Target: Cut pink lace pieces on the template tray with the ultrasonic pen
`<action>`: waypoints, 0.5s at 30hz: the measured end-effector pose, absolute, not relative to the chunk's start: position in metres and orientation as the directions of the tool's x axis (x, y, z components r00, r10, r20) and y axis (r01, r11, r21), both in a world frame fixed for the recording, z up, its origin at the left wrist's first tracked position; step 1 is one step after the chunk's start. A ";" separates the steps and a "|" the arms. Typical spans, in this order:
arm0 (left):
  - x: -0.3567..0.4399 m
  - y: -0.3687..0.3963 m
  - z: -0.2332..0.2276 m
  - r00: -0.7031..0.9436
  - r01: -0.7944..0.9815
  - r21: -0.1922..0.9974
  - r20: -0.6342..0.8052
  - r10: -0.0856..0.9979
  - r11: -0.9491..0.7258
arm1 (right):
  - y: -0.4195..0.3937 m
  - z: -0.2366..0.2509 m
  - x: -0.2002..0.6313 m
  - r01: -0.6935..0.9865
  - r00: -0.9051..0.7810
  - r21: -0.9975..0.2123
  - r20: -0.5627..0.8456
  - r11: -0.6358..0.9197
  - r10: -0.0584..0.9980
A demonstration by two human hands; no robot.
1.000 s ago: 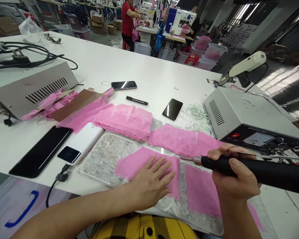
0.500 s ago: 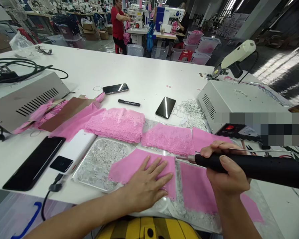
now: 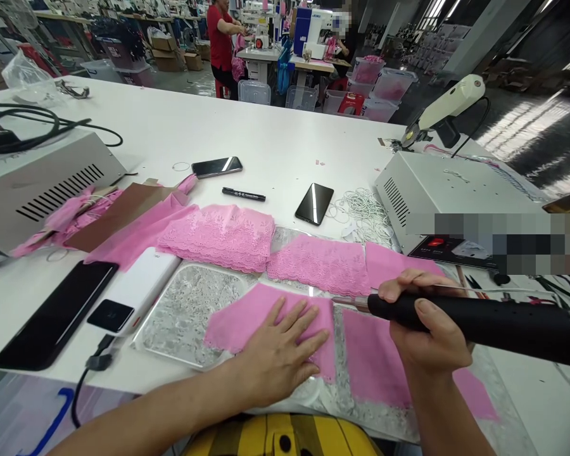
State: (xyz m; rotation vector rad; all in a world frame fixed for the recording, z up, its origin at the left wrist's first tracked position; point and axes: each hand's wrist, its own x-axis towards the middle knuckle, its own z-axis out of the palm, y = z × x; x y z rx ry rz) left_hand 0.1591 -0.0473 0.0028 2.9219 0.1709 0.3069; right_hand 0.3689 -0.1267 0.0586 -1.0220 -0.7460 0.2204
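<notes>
My left hand [image 3: 285, 348] lies flat with its fingers spread on a pink fabric piece [image 3: 232, 313], over a grey marbled board [image 3: 190, 304]. My right hand [image 3: 432, 323] is wrapped round a thick black handheld tool [image 3: 498, 326] with a slim metal tip. That tip reaches the right upper corner of the fabric under my left hand; whether it touches cannot be made out. Another pink fabric piece [image 3: 373, 361] lies to the right, partly behind my right hand. Folded pink lace [image 3: 218, 234] and a second lace piece [image 3: 320, 263] lie behind.
Grey vented boxes stand at left [image 3: 52, 183] and right [image 3: 437, 183], the right one near tangled white cord [image 3: 365, 215]. Phones [image 3: 315, 204], a marker pen [image 3: 244, 194] and a white power bank [image 3: 142, 288] lie on the table. A person in red [image 3: 221, 44] stands beyond.
The view has shifted slightly, so things on the left appear a little further left. Both hands, the tool and the fabric keep nearly the same places.
</notes>
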 end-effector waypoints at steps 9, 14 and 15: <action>0.161 -0.047 0.013 0.972 0.103 0.200 0.190 0.142 -0.974 | -0.126 0.060 0.367 0.178 0.743 -0.858 0.438 0.482 0.506; 0.161 -0.046 0.013 0.978 0.096 0.191 0.166 0.129 -0.977 | -0.127 0.060 0.369 0.183 0.736 -0.851 0.450 0.492 0.506; 0.161 -0.046 0.012 0.977 0.092 0.192 0.173 0.125 -0.977 | -0.127 0.060 0.369 0.188 0.732 -0.845 0.460 0.500 0.503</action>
